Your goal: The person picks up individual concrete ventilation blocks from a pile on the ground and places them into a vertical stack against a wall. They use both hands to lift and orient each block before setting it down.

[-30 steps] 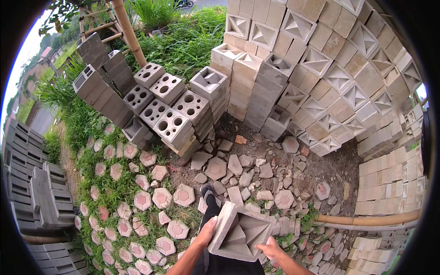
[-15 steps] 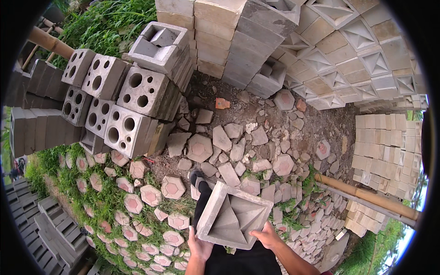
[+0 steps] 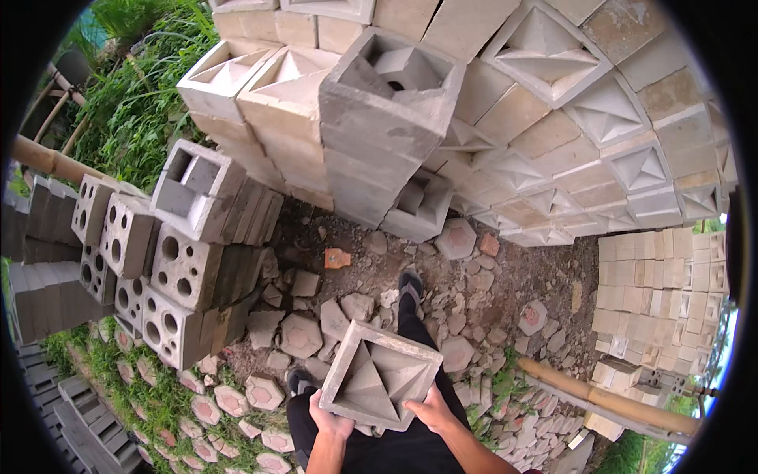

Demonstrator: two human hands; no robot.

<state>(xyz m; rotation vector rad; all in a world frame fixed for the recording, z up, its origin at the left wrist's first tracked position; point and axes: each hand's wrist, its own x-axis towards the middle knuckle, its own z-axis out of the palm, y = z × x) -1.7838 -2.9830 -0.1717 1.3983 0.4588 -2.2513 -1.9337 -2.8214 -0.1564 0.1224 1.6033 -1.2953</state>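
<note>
A square grey concrete breeze block (image 3: 371,387) with slanted triangular facets inside a raised frame is held tilted in front of my body. My left hand (image 3: 332,419) grips its lower left corner, fingers partly hidden under the block. On the opposite side my right hand (image 3: 430,411) clasps the lower right edge, its thumb over the rim. Ahead rises a tall column of grey blocks (image 3: 371,150), beside paler faceted blocks (image 3: 284,79). My feet, in dark grey footwear (image 3: 410,286), are on the rubble ground, one ahead of the other.
Blocks with round holes (image 3: 178,268) are stacked at left. A wall of faceted blocks (image 3: 553,174) runs along the right, near pale stacks (image 3: 651,276) and a bamboo pole (image 3: 608,399). Loose stones and hexagonal pavers (image 3: 300,336) cover uneven ground. An orange brick fragment (image 3: 336,258) lies ahead.
I have stepped forward, one foot now farther ahead, and the tall stacks appear closer. The breeze block stays in both hands, held at a similar tilt.
</note>
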